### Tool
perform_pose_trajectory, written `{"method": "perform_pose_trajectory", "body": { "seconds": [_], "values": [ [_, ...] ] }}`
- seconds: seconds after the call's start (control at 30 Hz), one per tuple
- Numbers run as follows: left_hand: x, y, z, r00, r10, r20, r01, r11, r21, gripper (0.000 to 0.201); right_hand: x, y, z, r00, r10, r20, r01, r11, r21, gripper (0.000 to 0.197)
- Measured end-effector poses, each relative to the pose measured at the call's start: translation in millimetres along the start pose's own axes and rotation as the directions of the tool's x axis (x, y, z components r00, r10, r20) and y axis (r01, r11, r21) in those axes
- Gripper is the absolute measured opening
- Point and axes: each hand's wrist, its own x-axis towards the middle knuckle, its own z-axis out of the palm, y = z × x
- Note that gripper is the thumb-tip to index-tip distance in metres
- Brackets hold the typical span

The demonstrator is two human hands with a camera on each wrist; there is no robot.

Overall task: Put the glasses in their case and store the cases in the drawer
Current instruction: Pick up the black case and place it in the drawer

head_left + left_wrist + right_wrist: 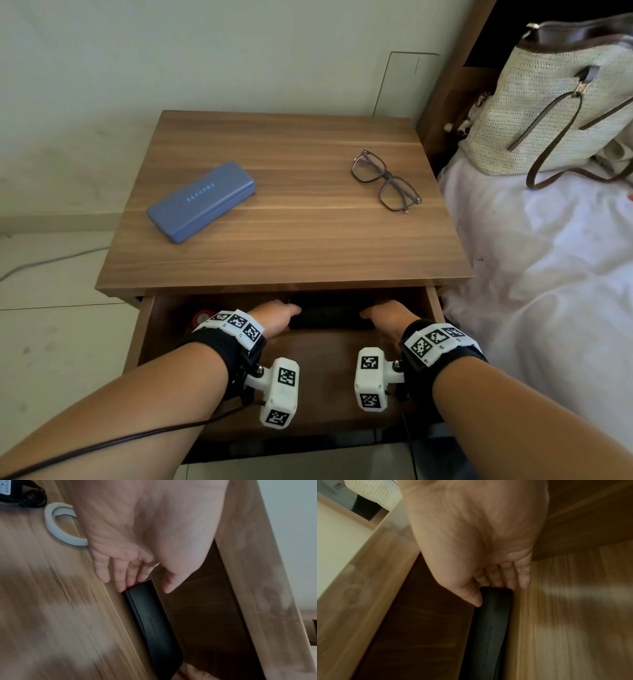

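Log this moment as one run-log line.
black case in open drawer | left hand, right hand at its ends | glasses, blue case on nightstand

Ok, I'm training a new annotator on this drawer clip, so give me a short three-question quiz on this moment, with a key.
1. True or false: the glasses are already inside the blue case.
2. Multiple choice: the black case is A) on the nightstand top, B) in the open drawer, C) on the bed.
3. Fill in: the left hand and right hand each hold one ____ of the black case.

Key
1. False: the glasses lie bare on the nightstand top, apart from the closed blue case.
2. B.
3. End: thumb and fingers bracket it in both wrist views.
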Motion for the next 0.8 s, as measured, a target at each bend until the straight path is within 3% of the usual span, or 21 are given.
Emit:
{"method": "perform_pose_trajectory", "body": {
  "seconds": [0.13,0.33,0.6,0.8],
  "values": [
    [-0.3,1.7,2.0,1.000,0.021,0.018,-0.023,0.990,0.137,0.049,2.6,1.0,3.4,1.000,0.014,0.007,-0.013,1.000,-0.020,0.043],
    [-7.3,-2.2,2.3,0.998,0.056,0.027,-0.061,0.978,0.198,0.044,-6.3,-1.6,9.4,1.000,-0.010,0.003,0.010,0.999,-0.039,0.041],
    [-33.1,-2.4,-9.1,0.996,0.088,0.023,-0.090,0.992,0.092,0.041,-35.5,-8.0,10.1,0.997,-0.078,0.014,0.078,0.997,-0.003,0.041],
    [-72.7,3.5,-30.4,0.995,0.100,0.021,-0.101,0.994,0.037,0.033,-78.5,-26.1,12.5,0.987,-0.131,0.097,0.115,0.981,0.156,0.035]
  ]
}}
